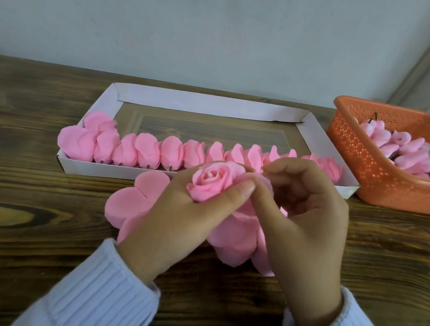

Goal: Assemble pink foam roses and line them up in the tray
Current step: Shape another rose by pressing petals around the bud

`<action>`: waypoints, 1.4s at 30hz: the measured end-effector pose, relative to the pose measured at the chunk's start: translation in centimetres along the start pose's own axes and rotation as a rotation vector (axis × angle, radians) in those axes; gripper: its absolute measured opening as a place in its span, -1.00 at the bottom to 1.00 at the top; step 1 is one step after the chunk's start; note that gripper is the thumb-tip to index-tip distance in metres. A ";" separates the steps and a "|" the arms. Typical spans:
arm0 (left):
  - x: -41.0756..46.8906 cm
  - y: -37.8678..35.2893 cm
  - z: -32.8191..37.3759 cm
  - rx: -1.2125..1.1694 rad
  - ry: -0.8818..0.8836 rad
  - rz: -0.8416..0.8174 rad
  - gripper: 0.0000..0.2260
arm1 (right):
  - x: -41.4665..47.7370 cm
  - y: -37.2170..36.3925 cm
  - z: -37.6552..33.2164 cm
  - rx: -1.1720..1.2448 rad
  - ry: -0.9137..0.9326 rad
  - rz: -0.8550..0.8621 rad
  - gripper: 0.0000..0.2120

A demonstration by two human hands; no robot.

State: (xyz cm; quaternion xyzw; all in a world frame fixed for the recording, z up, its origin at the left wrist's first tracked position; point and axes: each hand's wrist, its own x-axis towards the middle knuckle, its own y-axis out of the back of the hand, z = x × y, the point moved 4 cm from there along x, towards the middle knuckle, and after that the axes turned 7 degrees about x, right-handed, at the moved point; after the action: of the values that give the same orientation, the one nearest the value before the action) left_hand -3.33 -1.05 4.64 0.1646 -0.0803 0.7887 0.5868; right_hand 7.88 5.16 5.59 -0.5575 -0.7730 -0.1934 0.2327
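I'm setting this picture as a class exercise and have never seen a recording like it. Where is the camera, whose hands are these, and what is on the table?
There is no machine here. A person works with bare hands, and the one camera sits on their head, looking forward and down. The left hand holds a pink foam rose, and the right hand seems to pinch its outer petal. Under the hands, flat pink petal pieces lie on the wooden table. Behind them a white tray holds a row of pink roses along its near side. At the right, an orange basket holds pink buds.
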 end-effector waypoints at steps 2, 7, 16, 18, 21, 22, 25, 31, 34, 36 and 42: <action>-0.1 -0.1 -0.1 -0.034 0.024 -0.034 -0.83 | 0.0 0.1 0.1 0.002 -0.023 0.020 -0.81; 0.2 0.4 -1.4 0.054 0.104 0.021 -0.92 | 0.1 0.1 0.3 0.076 -0.079 0.032 -0.85; 0.2 0.3 -1.5 0.028 0.080 -0.048 -0.84 | 0.1 0.5 0.3 -0.002 -0.009 0.100 -0.77; 0.2 0.5 -1.8 0.040 0.101 -0.052 -0.77 | 0.1 0.5 0.2 -0.008 -0.005 0.103 -0.82; 0.2 0.4 -1.8 0.028 0.101 -0.095 -0.76 | 0.0 0.4 0.0 -0.009 0.001 0.106 -0.84; 0.2 0.3 -1.8 0.023 0.096 -0.107 -0.75 | 0.1 0.4 -0.1 -0.006 0.005 0.105 -0.84; 0.3 0.3 -1.9 0.007 0.098 -0.131 -0.74 | 0.1 0.3 -0.4 0.019 0.036 0.070 -0.85; 0.3 0.4 -2.3 0.006 0.101 -0.097 -0.83 | 0.2 0.1 -0.2 0.186 -0.037 0.018 -0.89; 0.4 0.6 -2.7 -0.077 0.151 0.022 -0.85 | 0.2 -0.3 0.1 0.255 -0.093 -0.022 -0.94; 0.5 0.7 -2.9 -0.204 0.189 0.109 -0.85 | 0.1 -0.7 0.6 0.258 -0.166 -0.051 -0.93; 0.9 1.0 -2.5 -0.415 0.235 0.227 -0.54 | -0.4 -1.5 1.6 0.038 -0.306 -0.253 -0.76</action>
State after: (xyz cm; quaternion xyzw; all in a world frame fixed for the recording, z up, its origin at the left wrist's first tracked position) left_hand -4.95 0.21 2.70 -0.0619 -0.1895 0.8300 0.5209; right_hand 6.34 5.31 4.05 -0.4743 -0.8668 -0.1197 0.0968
